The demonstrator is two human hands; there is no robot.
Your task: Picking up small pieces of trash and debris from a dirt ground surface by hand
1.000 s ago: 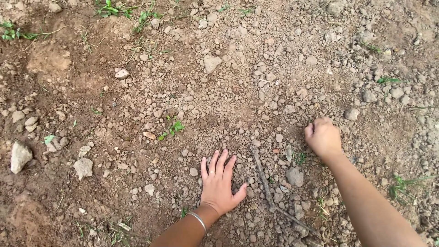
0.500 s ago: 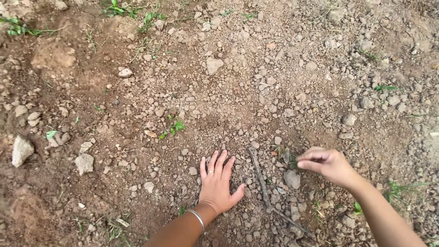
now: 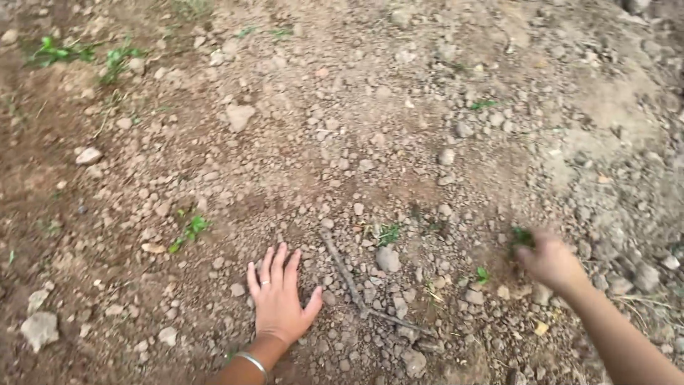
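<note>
Right grip point(image 3: 547, 258) shifted rightward onto green weed point(image 3: 522, 236); left hand point(image 3: 279, 299) stays flat

Dry, reddish-brown ground point(image 3: 342, 164) strewn with pebbles and small clods fills the view. A thin, bent dry twig point(image 3: 349, 279) lies on the soil, with a grey stone point(image 3: 387, 258) just beside it. A larger pale stone point(image 3: 40, 329) sits at the lower left, another flat stone point(image 3: 239, 115) farther up, and a small whitish one point(image 3: 88, 155) at the left. A green seedling point(image 3: 191, 229) grows left of centre; leafy weeds point(image 3: 85, 55) sprout at the upper left.
</note>
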